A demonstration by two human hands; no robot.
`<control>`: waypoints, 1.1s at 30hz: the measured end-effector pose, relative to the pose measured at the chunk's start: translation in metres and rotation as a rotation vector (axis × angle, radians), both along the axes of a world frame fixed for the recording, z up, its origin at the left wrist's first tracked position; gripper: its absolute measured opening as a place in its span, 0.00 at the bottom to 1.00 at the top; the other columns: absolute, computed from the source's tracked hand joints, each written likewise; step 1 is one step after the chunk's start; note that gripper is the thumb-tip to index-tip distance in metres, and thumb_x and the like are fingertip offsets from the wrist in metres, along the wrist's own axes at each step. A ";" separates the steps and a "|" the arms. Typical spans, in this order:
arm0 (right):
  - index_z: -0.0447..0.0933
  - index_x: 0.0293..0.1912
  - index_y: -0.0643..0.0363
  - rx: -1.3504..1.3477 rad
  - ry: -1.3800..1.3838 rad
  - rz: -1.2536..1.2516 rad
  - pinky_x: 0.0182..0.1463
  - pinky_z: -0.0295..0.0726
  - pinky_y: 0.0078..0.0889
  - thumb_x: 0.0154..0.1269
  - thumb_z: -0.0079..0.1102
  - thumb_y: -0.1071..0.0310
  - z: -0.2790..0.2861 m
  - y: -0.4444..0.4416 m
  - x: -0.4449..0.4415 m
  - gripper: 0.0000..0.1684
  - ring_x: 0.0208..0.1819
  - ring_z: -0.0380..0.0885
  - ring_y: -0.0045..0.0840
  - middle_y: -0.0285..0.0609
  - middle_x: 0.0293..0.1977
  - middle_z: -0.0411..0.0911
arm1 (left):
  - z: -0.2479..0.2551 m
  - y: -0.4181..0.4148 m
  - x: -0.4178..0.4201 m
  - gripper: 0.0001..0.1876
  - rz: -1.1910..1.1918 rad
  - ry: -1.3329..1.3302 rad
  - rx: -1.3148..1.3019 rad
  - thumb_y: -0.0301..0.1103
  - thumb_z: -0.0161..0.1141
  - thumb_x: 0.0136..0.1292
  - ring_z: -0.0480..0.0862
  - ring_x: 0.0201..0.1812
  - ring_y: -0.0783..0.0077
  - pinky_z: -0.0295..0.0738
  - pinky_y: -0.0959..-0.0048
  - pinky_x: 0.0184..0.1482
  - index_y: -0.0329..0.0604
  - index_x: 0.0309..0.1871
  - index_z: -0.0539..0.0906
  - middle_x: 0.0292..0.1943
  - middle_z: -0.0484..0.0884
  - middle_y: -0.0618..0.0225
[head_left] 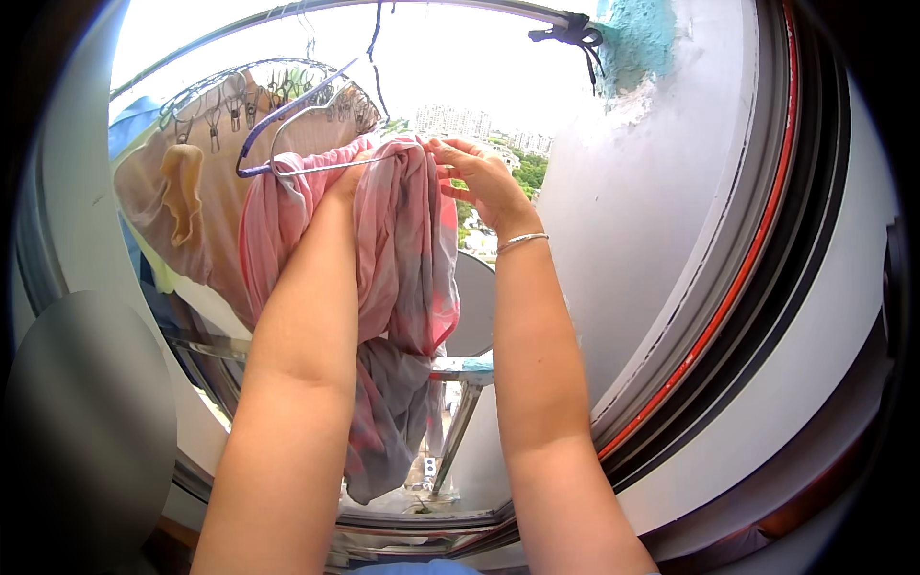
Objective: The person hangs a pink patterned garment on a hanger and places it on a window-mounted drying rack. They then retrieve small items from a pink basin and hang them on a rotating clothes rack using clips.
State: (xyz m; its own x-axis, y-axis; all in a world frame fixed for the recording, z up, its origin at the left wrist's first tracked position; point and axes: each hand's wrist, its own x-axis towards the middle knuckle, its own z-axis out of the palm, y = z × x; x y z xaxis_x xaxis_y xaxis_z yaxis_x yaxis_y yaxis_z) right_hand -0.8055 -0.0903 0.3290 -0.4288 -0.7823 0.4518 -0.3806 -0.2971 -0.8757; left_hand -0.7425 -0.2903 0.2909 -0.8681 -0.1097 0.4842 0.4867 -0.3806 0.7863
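Observation:
A pink and grey cloth (392, 237) hangs in folds over the lower bar of a silver wire hanger (327, 167). My left hand (351, 181) reaches in between the folds, behind that bar. Its fingers are hidden by the cloth, so its grip does not show. At the cloth's top right edge, my right hand (483, 178) pinches the fabric between thumb and forefinger, the other fingers loosely spread. A purple hanger (287, 115) overlaps the wire one on the left. The cloth's lower end droops below the level of a metal railing (460, 370).
A drying rack with metal clips (233, 108) and a beige garment (165, 187) hang at left. Overhead runs a metal pole (460, 6), with black cord (571, 34) tied at its right end. A white wall (618, 215) and window frame (726, 316) stand close on the right.

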 end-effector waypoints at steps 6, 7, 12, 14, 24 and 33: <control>0.78 0.48 0.60 0.050 0.061 -0.308 0.45 0.79 0.28 0.66 0.70 0.56 0.007 -0.018 -0.007 0.20 0.39 0.79 0.19 0.37 0.37 0.82 | 0.019 -0.018 -0.029 0.12 0.419 0.067 -0.434 0.35 0.62 0.70 0.83 0.40 0.77 0.82 0.76 0.41 0.38 0.50 0.81 0.41 0.84 0.65; 0.77 0.48 0.60 0.041 -0.027 -0.288 0.45 0.80 0.29 0.66 0.70 0.56 0.008 -0.016 -0.010 0.20 0.40 0.79 0.19 0.37 0.38 0.81 | 0.020 -0.018 -0.035 0.13 0.480 0.025 -0.402 0.35 0.62 0.70 0.84 0.39 0.78 0.81 0.78 0.41 0.37 0.51 0.81 0.41 0.84 0.66; 0.79 0.43 0.54 0.069 0.032 -0.281 0.49 0.78 0.31 0.67 0.69 0.56 0.004 -0.008 -0.014 0.14 0.42 0.77 0.18 0.32 0.38 0.80 | 0.031 -0.008 -0.046 0.18 0.602 0.058 -0.250 0.41 0.71 0.65 0.85 0.34 0.76 0.83 0.77 0.35 0.35 0.45 0.78 0.38 0.85 0.61; 0.80 0.42 0.53 0.071 0.056 -0.194 0.52 0.76 0.32 0.68 0.68 0.58 0.002 -0.006 -0.013 0.11 0.44 0.76 0.18 0.31 0.38 0.80 | 0.036 -0.007 -0.044 0.19 0.649 0.051 -0.272 0.41 0.71 0.65 0.85 0.35 0.76 0.83 0.78 0.35 0.33 0.46 0.78 0.38 0.85 0.60; 0.78 0.48 0.65 -0.778 -0.135 0.136 0.44 0.81 0.21 0.74 0.52 0.70 0.040 0.030 0.028 0.11 0.38 0.81 0.22 0.40 0.38 0.82 | 0.036 -0.067 -0.087 0.16 1.234 -0.058 -0.054 0.33 0.65 0.63 0.88 0.41 0.58 0.82 0.65 0.45 0.29 0.47 0.77 0.43 0.86 0.50; 0.82 0.43 0.66 -1.116 0.111 0.363 0.44 0.80 0.26 0.72 0.54 0.67 0.084 0.080 0.115 0.13 0.37 0.82 0.25 0.44 0.35 0.85 | 0.014 -0.063 -0.044 0.12 1.551 -0.299 -0.491 0.31 0.55 0.67 0.86 0.48 0.57 0.80 0.62 0.50 0.32 0.48 0.77 0.48 0.84 0.47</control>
